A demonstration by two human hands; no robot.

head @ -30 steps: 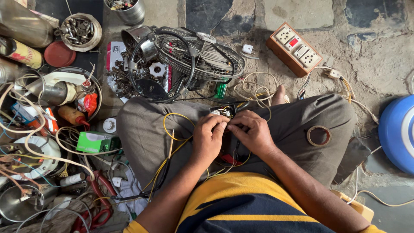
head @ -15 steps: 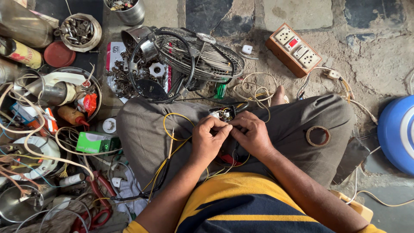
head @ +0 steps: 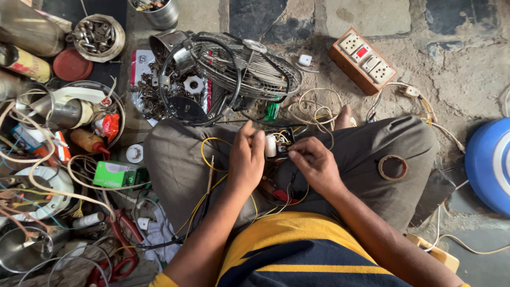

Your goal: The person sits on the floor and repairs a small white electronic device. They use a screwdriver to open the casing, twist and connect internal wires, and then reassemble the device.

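Small white cylindrical part [head: 271, 145] with wires sits over the person's lap, held between both hands, just in front of the fan cage.

Head view:
- left hand [head: 246, 159]: fingers curled, thumb and fingertips pinched on the left side of the white part. Closed grip.
- right hand [head: 314, 165]: fingers bent, tips pinching a small dark piece [head: 283, 149] with wires, touching the white part's right side. Exact contact too small to tell.
- yellow wire [head: 208, 154] loops from the hands down across the grey trousers [head: 175, 165]; a red clip piece [head: 281, 194] lies on the lap under the hands.
- person sits cross-legged on a stone floor [head: 457, 69], yellow and navy striped shirt at the bottom edge.
- roll of brown tape [head: 393, 167] rests on the right knee.
- wire fan cage [head: 249, 69] lies tilted just beyond the knees, next to a pile of small metal parts [head: 154, 90].
- orange socket board [head: 365, 59] further out to the right, its white cable trailing toward the knee.
- blue round tub [head: 491, 165] at the right edge, well apart.
- left side: bowl of screws and nuts [head: 98, 34], green box [head: 117, 174], red-handled pliers [head: 119, 250], tangle of cream wires.
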